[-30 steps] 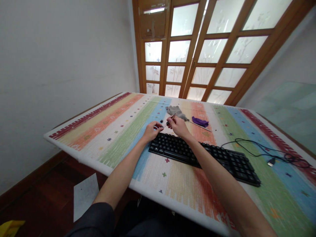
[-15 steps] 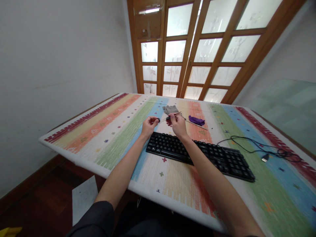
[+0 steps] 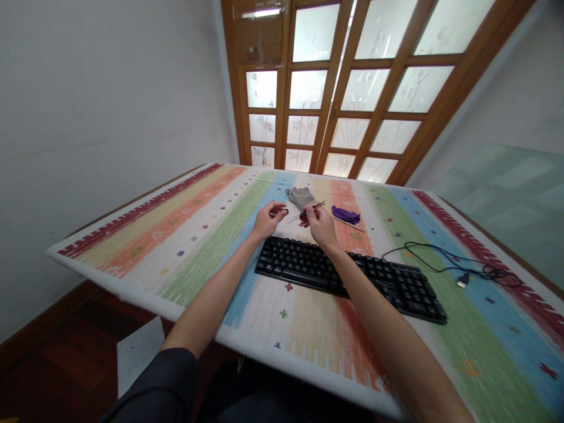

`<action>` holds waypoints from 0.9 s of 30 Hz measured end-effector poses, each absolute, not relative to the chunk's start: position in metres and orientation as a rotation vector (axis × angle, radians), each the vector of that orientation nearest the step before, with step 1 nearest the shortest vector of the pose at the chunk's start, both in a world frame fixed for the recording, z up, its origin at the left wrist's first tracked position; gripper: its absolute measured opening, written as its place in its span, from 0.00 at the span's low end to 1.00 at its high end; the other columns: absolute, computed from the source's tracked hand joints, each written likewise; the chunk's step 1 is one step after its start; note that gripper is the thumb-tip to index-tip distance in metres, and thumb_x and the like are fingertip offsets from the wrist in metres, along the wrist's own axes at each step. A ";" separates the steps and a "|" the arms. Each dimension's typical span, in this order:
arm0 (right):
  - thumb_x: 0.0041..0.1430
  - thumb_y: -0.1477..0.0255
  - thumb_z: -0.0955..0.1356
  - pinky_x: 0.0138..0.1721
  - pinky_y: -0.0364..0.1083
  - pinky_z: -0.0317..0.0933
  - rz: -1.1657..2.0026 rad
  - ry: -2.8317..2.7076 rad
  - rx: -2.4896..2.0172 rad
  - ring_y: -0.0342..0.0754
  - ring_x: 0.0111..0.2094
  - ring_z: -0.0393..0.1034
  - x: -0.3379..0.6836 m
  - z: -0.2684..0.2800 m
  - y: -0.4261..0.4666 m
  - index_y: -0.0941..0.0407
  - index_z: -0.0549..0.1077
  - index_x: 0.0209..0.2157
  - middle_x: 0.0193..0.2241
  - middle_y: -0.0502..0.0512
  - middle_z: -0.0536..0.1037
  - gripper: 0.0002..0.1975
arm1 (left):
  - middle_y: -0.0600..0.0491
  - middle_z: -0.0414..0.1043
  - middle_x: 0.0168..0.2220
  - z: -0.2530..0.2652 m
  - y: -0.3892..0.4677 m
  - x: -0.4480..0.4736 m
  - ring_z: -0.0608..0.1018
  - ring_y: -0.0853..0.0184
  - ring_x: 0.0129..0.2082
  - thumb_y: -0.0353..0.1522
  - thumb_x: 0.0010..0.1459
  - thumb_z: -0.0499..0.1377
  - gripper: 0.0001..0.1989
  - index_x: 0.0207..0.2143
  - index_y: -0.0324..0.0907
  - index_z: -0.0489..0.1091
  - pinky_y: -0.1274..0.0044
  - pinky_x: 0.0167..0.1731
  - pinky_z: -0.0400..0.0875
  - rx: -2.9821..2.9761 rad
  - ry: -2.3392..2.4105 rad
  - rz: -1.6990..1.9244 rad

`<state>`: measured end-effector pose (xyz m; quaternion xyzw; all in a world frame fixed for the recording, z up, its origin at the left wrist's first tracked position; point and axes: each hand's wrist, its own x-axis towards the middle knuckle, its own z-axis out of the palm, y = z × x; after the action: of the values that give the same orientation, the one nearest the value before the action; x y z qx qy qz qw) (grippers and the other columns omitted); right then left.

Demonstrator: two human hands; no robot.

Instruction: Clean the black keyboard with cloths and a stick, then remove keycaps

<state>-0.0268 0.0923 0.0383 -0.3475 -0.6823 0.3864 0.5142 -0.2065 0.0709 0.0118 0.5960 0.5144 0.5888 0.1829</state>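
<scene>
My left hand point(image 3: 268, 220) is above the table near the keyboard's back left corner. Its fingers pinch a small black piece point(image 3: 286, 211) that looks like a keycap. Opposite it, my right hand point(image 3: 321, 225) grips a wire keycap puller point(image 3: 292, 220), whose thin wire loops point left toward the other hand. A thin brown stick-like end point(image 3: 319, 205) sticks out behind the right fingers; its kind is unclear. Beneath the right forearm lies a black keyboard point(image 3: 304, 276), partly covered by that arm.
A grey cloth point(image 3: 298, 196) and a crumpled purple cloth point(image 3: 346, 215) lie beyond the hands, with a thin stick point(image 3: 352, 225) beside the purple one. The keyboard's cable point(image 3: 445, 251) coils at right, ending in a USB plug point(image 3: 463, 280). A striped tablecloth point(image 3: 194, 258) covers the table.
The puller's wires have come away from the black piece in my left hand and now point lower. My right hand has shifted slightly right relative to the keyboard. The view has turned a little.
</scene>
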 end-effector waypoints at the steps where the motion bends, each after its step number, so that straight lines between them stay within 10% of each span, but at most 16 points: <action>1: 0.57 0.41 0.61 0.25 0.43 0.66 0.921 -1.641 -0.835 0.46 0.23 0.71 -0.026 0.040 0.093 0.57 0.69 0.34 0.24 0.54 0.76 0.30 | 0.50 0.79 0.37 0.012 0.073 -0.207 0.78 0.68 0.33 0.37 0.56 0.64 0.11 0.40 0.41 0.76 0.76 0.35 0.72 1.709 1.472 1.635; 27: 0.61 0.45 0.61 0.27 0.44 0.67 0.791 -1.620 -0.827 0.45 0.23 0.72 0.005 0.064 0.107 0.57 0.71 0.36 0.27 0.55 0.78 0.28 | 0.52 0.78 0.30 -0.014 0.131 -0.227 0.76 0.56 0.42 0.27 0.46 0.66 0.05 0.24 0.46 0.76 0.58 0.56 0.63 2.068 1.666 1.276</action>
<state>0.0051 0.1074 0.0638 -0.3489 -0.6838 0.3339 0.5471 -0.2269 0.1314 -0.0136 0.6985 0.5629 0.4309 0.0976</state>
